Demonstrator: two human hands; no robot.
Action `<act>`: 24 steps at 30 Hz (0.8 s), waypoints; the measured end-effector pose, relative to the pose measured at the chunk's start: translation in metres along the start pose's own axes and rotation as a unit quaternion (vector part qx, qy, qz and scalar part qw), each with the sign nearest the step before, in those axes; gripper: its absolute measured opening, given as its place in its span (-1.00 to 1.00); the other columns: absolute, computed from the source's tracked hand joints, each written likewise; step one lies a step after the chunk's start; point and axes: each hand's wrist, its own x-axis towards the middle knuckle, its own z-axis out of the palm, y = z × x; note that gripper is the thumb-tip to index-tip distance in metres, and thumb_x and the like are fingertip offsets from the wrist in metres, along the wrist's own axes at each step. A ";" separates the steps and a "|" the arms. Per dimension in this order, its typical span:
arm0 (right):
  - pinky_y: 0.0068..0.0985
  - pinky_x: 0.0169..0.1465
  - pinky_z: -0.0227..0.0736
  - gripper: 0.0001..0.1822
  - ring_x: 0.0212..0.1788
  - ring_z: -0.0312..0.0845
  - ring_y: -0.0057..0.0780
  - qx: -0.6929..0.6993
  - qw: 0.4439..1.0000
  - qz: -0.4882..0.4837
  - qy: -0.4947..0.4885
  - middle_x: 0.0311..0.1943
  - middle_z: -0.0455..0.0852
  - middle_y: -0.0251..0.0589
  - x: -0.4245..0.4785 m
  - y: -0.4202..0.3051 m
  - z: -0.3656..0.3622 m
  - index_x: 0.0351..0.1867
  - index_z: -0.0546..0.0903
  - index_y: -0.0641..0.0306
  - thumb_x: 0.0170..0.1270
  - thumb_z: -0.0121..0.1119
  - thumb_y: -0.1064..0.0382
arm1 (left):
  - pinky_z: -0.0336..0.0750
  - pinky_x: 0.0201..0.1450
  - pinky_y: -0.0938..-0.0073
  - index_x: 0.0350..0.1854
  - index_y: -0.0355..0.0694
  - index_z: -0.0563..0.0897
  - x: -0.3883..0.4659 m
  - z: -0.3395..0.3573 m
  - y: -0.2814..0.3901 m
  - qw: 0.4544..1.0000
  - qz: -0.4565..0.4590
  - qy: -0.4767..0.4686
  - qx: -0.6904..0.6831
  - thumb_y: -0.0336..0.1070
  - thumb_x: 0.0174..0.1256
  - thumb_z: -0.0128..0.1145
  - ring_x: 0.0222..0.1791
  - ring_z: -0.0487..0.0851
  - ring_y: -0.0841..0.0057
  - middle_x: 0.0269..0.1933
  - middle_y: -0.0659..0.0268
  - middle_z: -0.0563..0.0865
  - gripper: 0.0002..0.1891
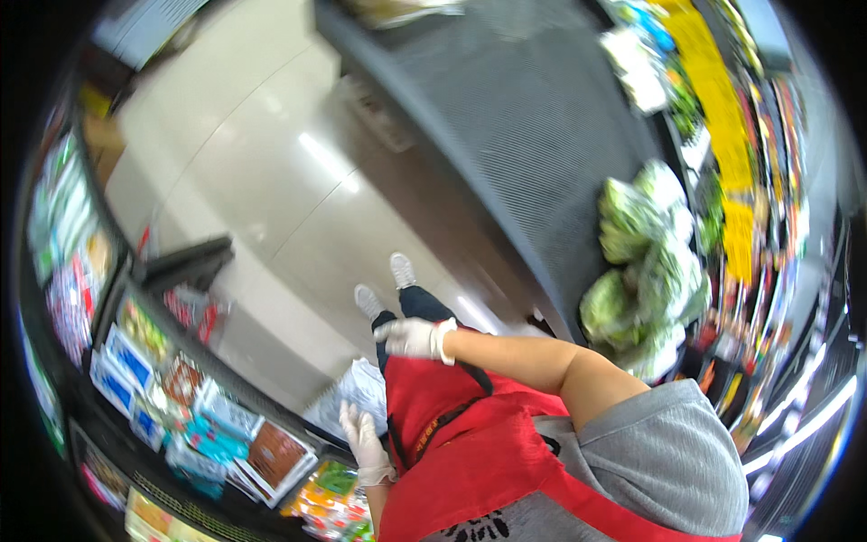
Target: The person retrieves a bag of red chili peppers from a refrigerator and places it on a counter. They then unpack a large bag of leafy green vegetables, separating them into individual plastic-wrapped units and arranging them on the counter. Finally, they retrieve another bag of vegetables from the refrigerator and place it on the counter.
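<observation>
My right hand (411, 337), in a white glove, is held across the front of my red apron (467, 433), over my dark trousers. Its back faces up and its fingers are slightly blurred; nothing shows in it. Lower and to the left, my left hand (364, 437), also gloved, is raised with its fingers extended and nothing in it. A white plastic bag (359, 389) lies just beyond that hand, by the edge of a display case. Several heads of leafy green vegetable in clear wrap (640, 264) are piled on the dark ribbed counter (535, 129) to my right.
Shelves with packaged food (217, 427) run along the left. From them a dark panel (189, 261) juts over the pale tiled floor (271, 169). A yellow strip (711, 115) and racks of goods stand behind the counter. A box (372, 112) is low by the counter's base.
</observation>
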 end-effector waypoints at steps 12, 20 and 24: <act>-0.08 0.28 0.33 -0.33 0.21 0.44 0.14 -0.350 0.660 0.081 0.660 0.18 0.53 0.12 -0.355 -0.105 -0.082 0.29 0.41 0.27 0.08 0.31 0.26 | 0.32 0.38 0.36 0.36 -0.26 0.42 0.027 0.128 0.117 0.898 0.113 -0.292 0.309 -0.36 0.45 0.09 0.25 0.50 0.39 0.22 0.09 0.56 -0.55; -0.03 0.51 -0.09 0.30 0.56 -0.06 0.08 -0.232 0.484 0.323 0.780 0.56 -0.06 0.12 -0.414 -0.051 -0.082 0.57 -0.04 0.20 -0.16 0.59 0.03 | 0.21 0.48 0.26 0.55 -0.20 0.10 -0.075 0.345 0.093 0.763 -0.003 -0.554 0.333 -0.09 0.47 0.15 0.42 0.38 0.29 0.44 0.04 0.38 -0.26; -0.06 0.49 -0.01 0.11 0.51 0.03 0.13 -0.244 0.492 0.293 0.783 0.54 0.03 0.15 -0.423 -0.016 -0.089 0.54 0.06 0.22 -0.06 0.48 0.19 | 0.05 0.56 0.11 0.59 -0.20 -0.05 -0.139 0.461 0.052 0.736 0.023 -0.553 0.391 -0.03 0.44 0.18 0.55 0.17 0.19 0.52 0.04 0.25 -0.13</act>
